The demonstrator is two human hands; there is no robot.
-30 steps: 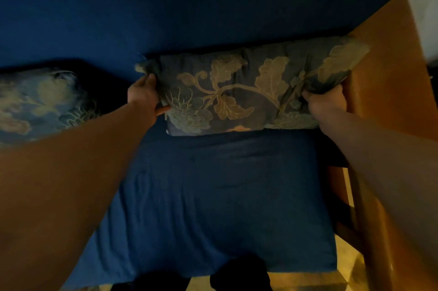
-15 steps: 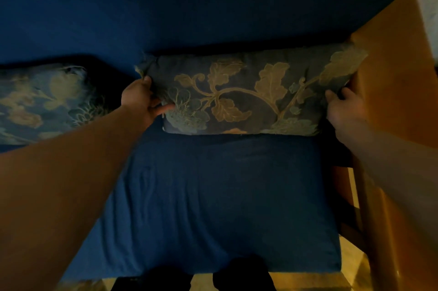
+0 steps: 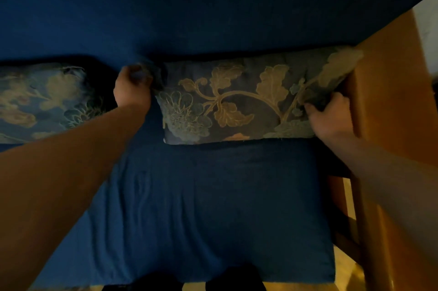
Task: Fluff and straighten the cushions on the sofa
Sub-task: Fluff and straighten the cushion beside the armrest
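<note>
A dark floral cushion (image 3: 239, 101) with tan leaves leans against the blue sofa back (image 3: 189, 11), standing on the blue seat (image 3: 208, 207). My left hand (image 3: 131, 91) is closed on the cushion's upper left corner. At the right end, my right hand (image 3: 328, 118) grips the cushion next to the wooden armrest (image 3: 388, 91). A second floral cushion (image 3: 45, 99) rests against the sofa back at the far left, partly behind my left forearm.
The wooden armrest and frame close off the sofa's right side. Light floor (image 3: 343, 274) shows below the seat's front edge, with my dark feet (image 3: 234, 279) at the bottom. A white wall strip (image 3: 429, 25) is at the upper right.
My left hand slid up from the cushion's left side and closed on its upper left corner. My right hand, loose half a second ago, now grips the right end. The cushion lies straighter.
</note>
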